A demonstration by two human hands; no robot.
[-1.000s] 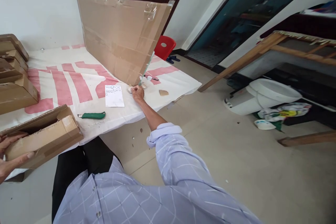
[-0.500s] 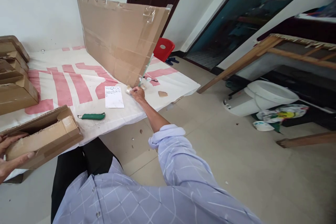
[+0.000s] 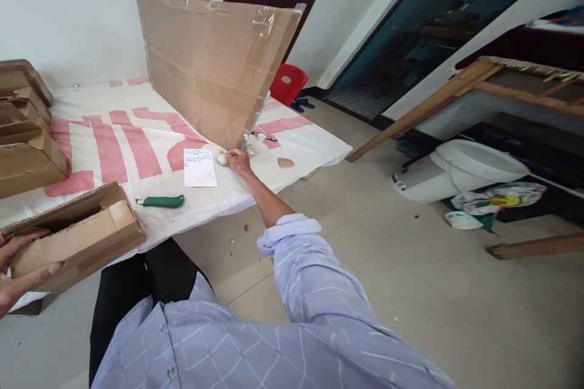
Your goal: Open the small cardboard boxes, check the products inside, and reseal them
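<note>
At the left edge, my left hand [image 3: 25, 264] grips a long, narrow cardboard box [image 3: 91, 237], thumb on its outer side and fingers over its top. The box lies tilted at the table's front edge, its upper side partly open. Farther off, my right hand [image 3: 239, 161] closes on a small, pale, shiny object that looks like a roll of clear tape [image 3: 222, 158]; the fingers hide part of it. Just left of that hand lies a white paper [image 3: 201, 169] with small drawn shapes. A green utility knife [image 3: 161, 201] rests between the paper and the box.
A large cardboard sheet [image 3: 205, 61] stands upright on the cloth-covered table [image 3: 292, 146]. Several folded cardboard boxes [image 3: 30, 158] sit at the left. A cardboard scrap [image 3: 286, 163] lies near the right edge. Beyond are a red chair [image 3: 289, 85] and a white bucket [image 3: 474, 164].
The view has shifted very slightly. My right hand stays at the roll and has barely moved; my left hand keeps its hold on the box.
</note>
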